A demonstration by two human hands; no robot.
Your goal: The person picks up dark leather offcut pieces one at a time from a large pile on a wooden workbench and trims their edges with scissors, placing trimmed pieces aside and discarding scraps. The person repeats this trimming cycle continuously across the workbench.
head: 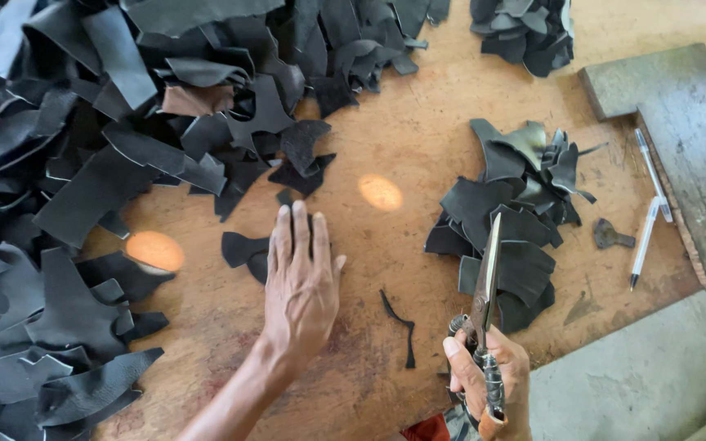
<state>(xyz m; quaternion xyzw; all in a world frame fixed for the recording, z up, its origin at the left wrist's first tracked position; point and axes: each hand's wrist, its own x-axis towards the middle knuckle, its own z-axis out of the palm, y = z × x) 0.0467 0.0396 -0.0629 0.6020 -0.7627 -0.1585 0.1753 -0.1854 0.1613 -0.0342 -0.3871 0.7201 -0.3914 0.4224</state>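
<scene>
Left hand [300,282], fingers flat and spread, presses a black leather piece [243,249] (partly hidden beneath); right hand [488,376] grips closed scissors [485,286], well apart.

- worn wooden tabletop [418,139], scuffed and stained
- two bright sunlight spots [380,192] on it
- grey concrete floor [639,376] at lower right
- weathered grey plank [688,122] along the table's right edge

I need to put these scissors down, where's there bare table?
Bare wood lies between the left hand and the small cut pile, around the thin black strip. The big scrap heap crowds the left side; pens lie right.
</scene>
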